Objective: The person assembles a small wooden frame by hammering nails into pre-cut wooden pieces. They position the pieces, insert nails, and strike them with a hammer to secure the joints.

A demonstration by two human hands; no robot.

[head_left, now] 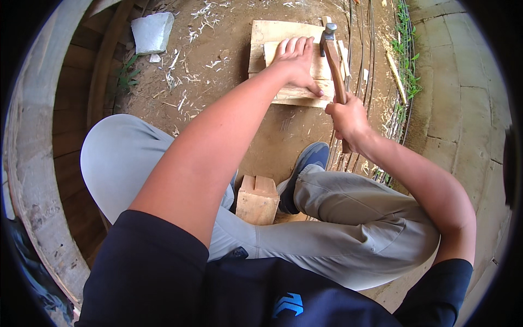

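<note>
Pale wooden boards lie stacked on the bare dirt ground ahead of the person's knees, a smaller plank resting on a wider one. The left hand lies flat on the top plank, fingers spread forward and thumb stretched to the right along its near edge, pressing it down; its grip is wide and closes on nothing. Just beside it to the right, the right hand has its grip wrapped tight around the wooden handle of a hammer, low on the shaft. The handle runs up and away from the person, and the dark metal head sits over the far right corner of the boards, near the fingertips of the left hand; whether it touches the wood I cannot tell.

To the right of the hammer, thin rods or wires run in long lines across the dirt, with a strip of green weeds beyond them along the edge of a curved stone paving. Pale wood chips are scattered on the ground left of the boards, and a light grey block of stone lies farther left near the top. A curved wooden wall rises along the left side.

Nearer the person, a blue shoe rests on the ground below the boards, and a small wooden block stands between the legs, which are in grey trousers.
</note>
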